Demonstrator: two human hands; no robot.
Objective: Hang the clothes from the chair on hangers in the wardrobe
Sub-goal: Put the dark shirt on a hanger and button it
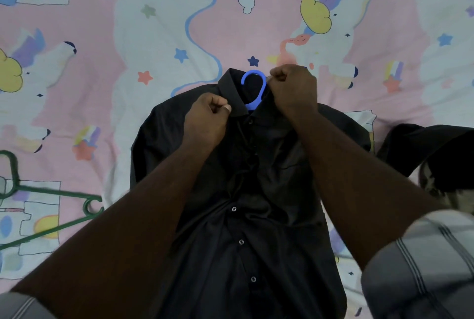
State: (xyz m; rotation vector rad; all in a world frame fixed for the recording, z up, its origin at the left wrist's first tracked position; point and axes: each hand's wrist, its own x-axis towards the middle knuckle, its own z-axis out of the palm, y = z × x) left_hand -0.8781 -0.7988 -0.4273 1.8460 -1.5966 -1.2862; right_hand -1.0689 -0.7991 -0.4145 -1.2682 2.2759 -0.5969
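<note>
Bedsheet (107,44); shirt collar (230,93) between hands

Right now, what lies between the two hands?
In the head view, the blue hanger hook and the shirt collar lie between the left hand and right hand.

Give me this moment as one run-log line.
stage: shirt on hanger | black shirt on bed | blue hanger hook out of collar | left hand, right hand: pinch collar | green hanger unused

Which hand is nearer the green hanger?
Left. The left hand pinches the shirt collar, on the green hanger's side; the right hand grips the collar farther away.
</note>
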